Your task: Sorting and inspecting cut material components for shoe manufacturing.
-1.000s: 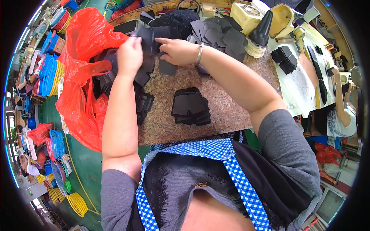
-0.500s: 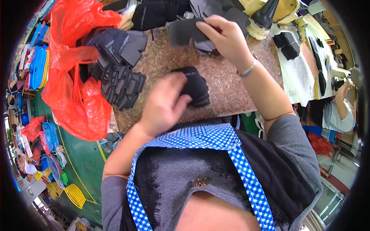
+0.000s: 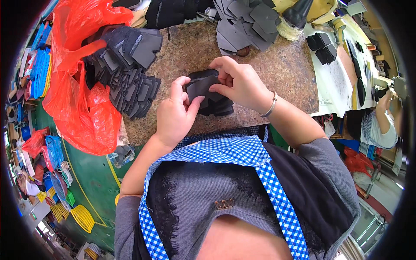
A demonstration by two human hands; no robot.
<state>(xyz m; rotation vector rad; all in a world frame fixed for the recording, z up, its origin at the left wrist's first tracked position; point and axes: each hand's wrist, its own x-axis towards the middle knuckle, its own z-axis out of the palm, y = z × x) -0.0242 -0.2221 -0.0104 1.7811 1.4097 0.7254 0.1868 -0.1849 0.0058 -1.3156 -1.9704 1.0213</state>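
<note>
A dark grey flat cut piece [image 3: 201, 88] is pinched between my two hands over a small stack of black pieces [image 3: 219, 108] on the speckled tabletop. My left hand [image 3: 177, 108] grips its left edge between thumb and fingers. With thumb and fingertips, my right hand [image 3: 242, 82] holds the right edge. Much of the stack is hidden beneath the piece and my fingers. Left of my hands lies a spread pile of dark pieces [image 3: 134, 93]. Beyond my right hand sits a loose heap of similar grey pieces [image 3: 249, 24].
A red plastic bag [image 3: 86, 117] hangs over the table's left side. At the back right stand a black cone [image 3: 298, 13] and a yellow container [image 3: 323, 13]. Black pieces [image 3: 323, 47] rest on a white sheet at right. Another person's arm [image 3: 383, 110] shows at far right.
My right hand has come down from the far heap with the grey piece, bringing it over the stack. My left hand has taken hold of the piece's left edge.
</note>
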